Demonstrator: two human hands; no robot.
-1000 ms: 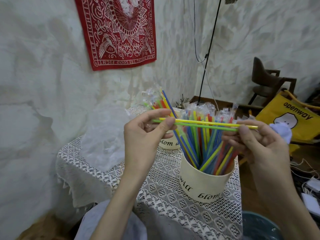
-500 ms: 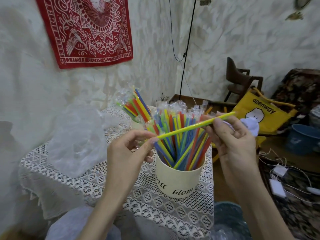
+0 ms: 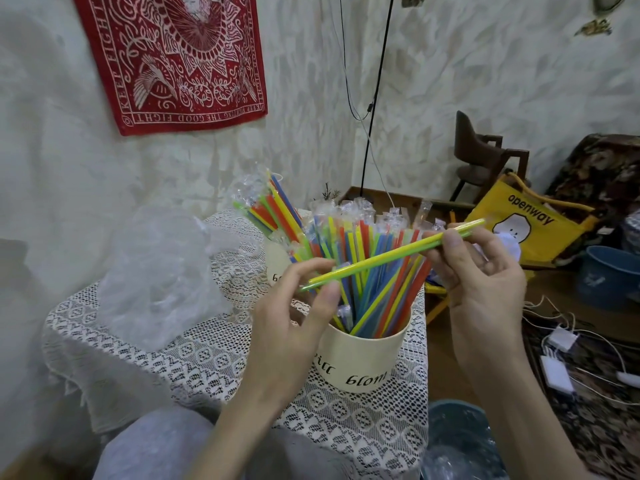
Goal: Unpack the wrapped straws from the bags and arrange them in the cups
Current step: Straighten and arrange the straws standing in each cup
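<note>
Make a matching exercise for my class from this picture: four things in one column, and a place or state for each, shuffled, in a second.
1. near cup
2. far cup
3. clear plastic bag
4. yellow and green straws

A. lies crumpled on the lace cloth, left of the cups
B. pinched at either end by the left hand and the right hand
C. stands behind, partly hidden
D. stands in front, packed with straws

Pairs: 1-D, 2-C, 3-A, 4-B
</note>
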